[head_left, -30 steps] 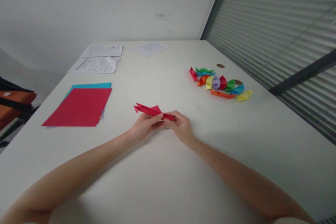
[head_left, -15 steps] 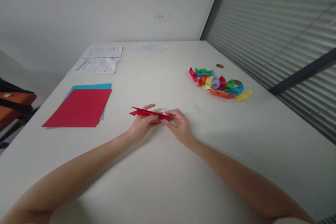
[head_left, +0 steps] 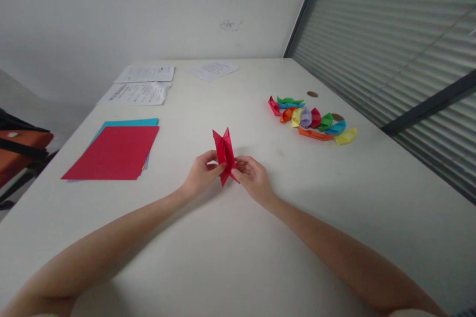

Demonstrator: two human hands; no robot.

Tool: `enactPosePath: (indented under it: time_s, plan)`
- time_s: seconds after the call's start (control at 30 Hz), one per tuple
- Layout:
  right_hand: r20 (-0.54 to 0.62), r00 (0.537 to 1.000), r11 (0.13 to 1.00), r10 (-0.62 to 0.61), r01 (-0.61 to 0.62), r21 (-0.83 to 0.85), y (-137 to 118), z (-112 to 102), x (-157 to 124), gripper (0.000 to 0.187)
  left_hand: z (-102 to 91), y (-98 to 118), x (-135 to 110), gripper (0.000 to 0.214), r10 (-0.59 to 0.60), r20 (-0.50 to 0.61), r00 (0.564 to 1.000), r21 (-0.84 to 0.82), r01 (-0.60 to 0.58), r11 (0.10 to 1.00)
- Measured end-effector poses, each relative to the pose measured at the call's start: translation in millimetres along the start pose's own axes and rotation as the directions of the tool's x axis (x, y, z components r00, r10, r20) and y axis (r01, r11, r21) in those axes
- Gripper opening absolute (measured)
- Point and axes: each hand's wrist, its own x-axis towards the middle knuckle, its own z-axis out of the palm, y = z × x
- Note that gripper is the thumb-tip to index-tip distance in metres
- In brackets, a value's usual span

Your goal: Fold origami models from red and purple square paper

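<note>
A piece of folded red paper (head_left: pixel 225 154) stands lengthwise between my two hands, just above the white table (head_left: pixel 238 247). Its upper end shows two pointed tips, and a crease or slit runs down its middle. My left hand (head_left: pixel 204 171) pinches its left side, thumb on the near face. On the other side, my right hand (head_left: pixel 253 176) grips the lower right edge between thumb and fingers. Some fingertips of both hands are hidden behind the paper.
A stack of coloured sheets topped by a red sheet (head_left: pixel 113 153) lies left. Several small folded paper boats (head_left: pixel 305 117) sit at the right. Printed sheets (head_left: pixel 136 93) lie at the back left. Window blinds (head_left: pixel 394 34) border the table's right side; an orange chair (head_left: pixel 22 148) stands left.
The folded red paper has turned from lying nearly sideways to pointing away from me, its folds now facing me. My left hand has shifted its hold onto the left side.
</note>
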Motion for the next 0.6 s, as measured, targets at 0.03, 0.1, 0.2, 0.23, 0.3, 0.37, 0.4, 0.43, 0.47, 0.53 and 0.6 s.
enactPosePath:
  time_s: [0.03,0.1,0.2,0.23,0.3,0.37,0.4,0.43,0.47,0.53,0.6]
  plan:
    - [0.013,1.000,1.000,-0.015,0.015,0.016,-1,1,0,0.040,-0.2,0,-1,0.021,0.005,0.014,1.000,0.047,-0.005,0.999]
    - [0.016,0.999,0.999,-0.039,0.038,0.025,-2,3,-1,0.050,0.0,1,-2,0.020,0.004,0.050,0.999,0.108,-0.010,0.994]
    - [-0.042,0.997,0.997,-0.071,0.072,0.009,-3,4,-3,0.038,0.5,3,-5,0.033,0.028,0.066,0.997,0.113,-0.036,0.993]
    - [-0.058,0.995,0.996,-0.087,0.088,0.012,-4,5,-4,0.036,0.6,4,-7,0.041,0.040,0.062,0.997,0.106,-0.046,0.993]
    - [-0.053,0.991,0.992,-0.120,0.122,0.029,-6,5,-5,0.043,0.6,5,-9,0.052,0.060,0.062,0.996,0.107,-0.066,0.992]
    - [-0.021,0.991,0.990,-0.134,0.134,0.040,-9,6,-6,0.060,0.6,4,-11,0.054,0.083,0.075,0.994,0.131,-0.092,0.987]
    - [-0.009,0.991,0.991,-0.132,0.132,0.033,-9,7,-7,0.065,0.6,4,-11,0.056,0.095,0.091,0.991,0.146,-0.108,0.983]
    - [-0.006,0.992,0.992,-0.127,0.127,0.019,-9,7,-7,0.067,0.5,4,-12,0.059,0.104,0.112,0.988,0.156,-0.121,0.980]
    - [-0.007,0.993,0.993,-0.119,0.119,0.000,-9,8,-8,0.065,0.4,3,-12,0.062,0.108,0.133,0.985,0.156,-0.128,0.979]
    - [-0.011,0.994,0.993,-0.112,0.112,-0.036,-7,7,-8,0.056,-0.5,4,-10,0.064,0.104,0.154,0.983,0.115,-0.122,0.986]
    - [-0.012,0.991,0.988,-0.131,0.130,-0.077,-4,6,-7,0.045,-2.4,8,-6,0.052,0.081,0.133,0.988,0.029,-0.086,0.996]
